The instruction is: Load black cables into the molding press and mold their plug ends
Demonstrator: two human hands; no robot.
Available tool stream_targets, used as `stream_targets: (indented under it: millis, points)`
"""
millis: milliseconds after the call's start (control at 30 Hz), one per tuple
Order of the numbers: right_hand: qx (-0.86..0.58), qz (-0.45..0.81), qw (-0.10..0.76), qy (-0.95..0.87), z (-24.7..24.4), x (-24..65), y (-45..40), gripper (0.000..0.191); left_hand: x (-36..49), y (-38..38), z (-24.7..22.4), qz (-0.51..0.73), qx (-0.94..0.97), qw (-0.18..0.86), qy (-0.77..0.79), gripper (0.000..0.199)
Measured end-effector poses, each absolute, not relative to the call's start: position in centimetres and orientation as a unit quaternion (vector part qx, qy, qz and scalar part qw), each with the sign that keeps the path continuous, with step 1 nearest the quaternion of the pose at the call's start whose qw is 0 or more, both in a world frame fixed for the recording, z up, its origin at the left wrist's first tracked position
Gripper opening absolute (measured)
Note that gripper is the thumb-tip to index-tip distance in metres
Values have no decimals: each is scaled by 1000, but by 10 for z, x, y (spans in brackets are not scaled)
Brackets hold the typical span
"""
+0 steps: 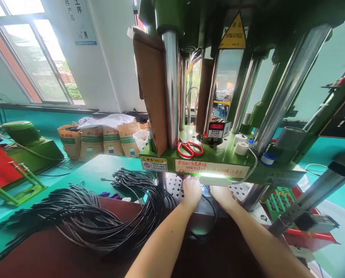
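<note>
Near the centre of the frame, a label (154, 164) on the green machine (213, 154) says "警告/WARNING". At upper left, a wall poster (81, 23) shows "工序".

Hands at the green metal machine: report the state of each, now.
Left hand: fingertips hidden; open, closed or holding cannot be told.
Right hand: fingertips hidden too; cannot be told. A thin black cable loops between the forearms.

Below the red-handled scissors (190, 150), the left hand (192, 191) and right hand (222, 194) have their fingertips hidden by the press (215, 153), their grip unclear. Just under the scissors, the handwritten label (213, 169) is blurred; above them, the press's top is cut off.
</note>
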State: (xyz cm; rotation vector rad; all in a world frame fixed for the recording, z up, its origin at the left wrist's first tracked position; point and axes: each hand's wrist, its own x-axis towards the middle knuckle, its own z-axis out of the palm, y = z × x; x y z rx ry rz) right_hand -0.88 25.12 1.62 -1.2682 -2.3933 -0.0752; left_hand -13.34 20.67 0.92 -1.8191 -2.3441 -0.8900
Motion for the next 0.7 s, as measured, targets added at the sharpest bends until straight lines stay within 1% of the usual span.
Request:
stream_targets:
  millis: [100, 300, 533, 700]
  points:
    - [-454, -12, 237, -859, 17, -6, 256, 26, -134, 206, 13, -291, -594, 34, -749, 35]
    - [-440, -3, 261, -859, 24, -7, 259, 22, -116, 201, 22, -302, -610, 60, -730, 28]
    - [-438, 5, 242, -866, 29, -16, 251, 23, -108, 207, 16, -306, -625, 51, -716, 27]
    - [-449, 4, 224, -865, 21, -23, 254, 25, -114, 209, 12, -312, -629, 45, -711, 25]
